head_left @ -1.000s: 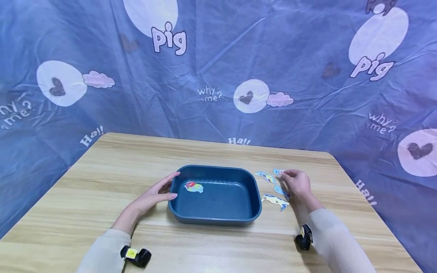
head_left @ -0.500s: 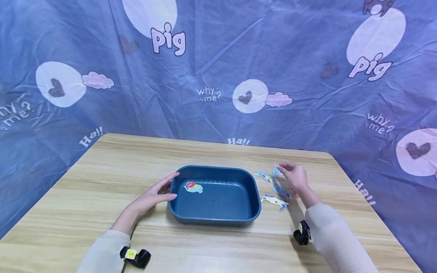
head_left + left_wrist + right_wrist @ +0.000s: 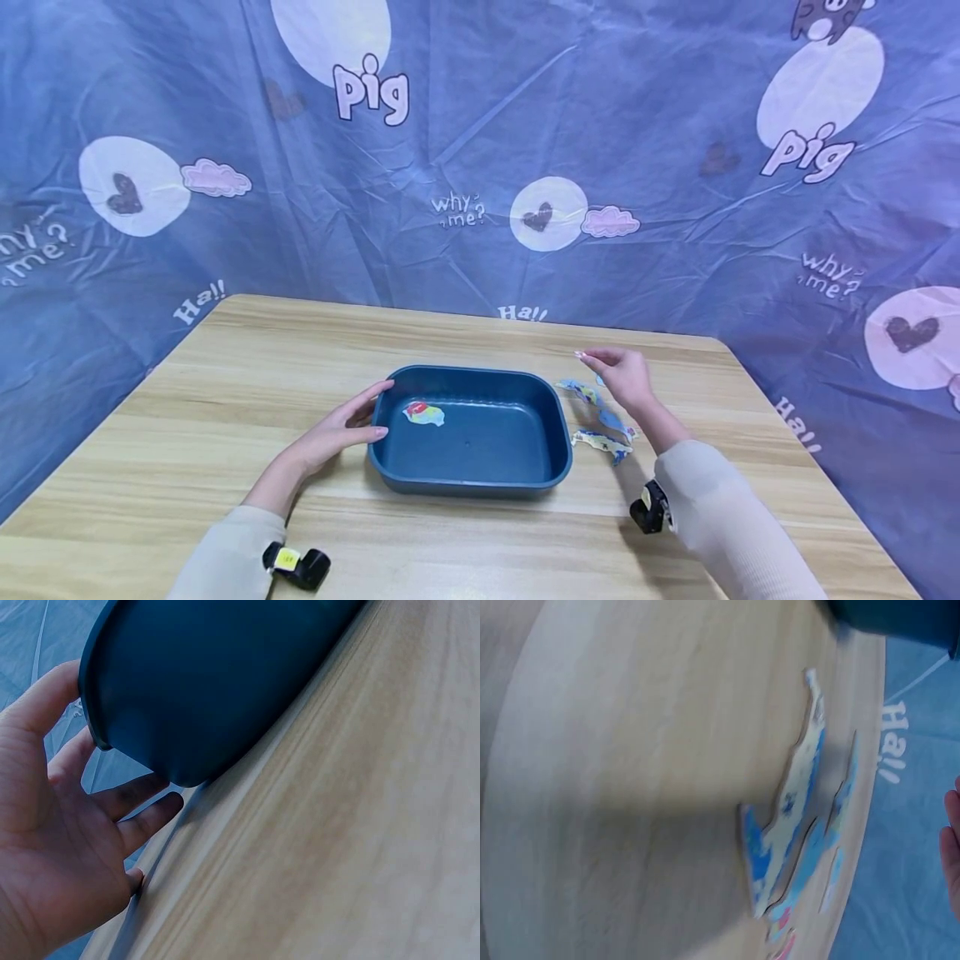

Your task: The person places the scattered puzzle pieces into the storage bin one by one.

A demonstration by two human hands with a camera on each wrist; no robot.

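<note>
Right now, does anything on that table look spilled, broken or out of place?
Nothing stands out. One colourful piece lies flat in the blue tray; the other pieces lie loose on the table beside it.

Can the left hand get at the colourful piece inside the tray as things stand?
Probably yes. The left hand rests against the tray at its left wall, and the colourful piece lies just inside that wall. The tray is open-topped with nothing over the piece; only the low rim lies between.
</note>
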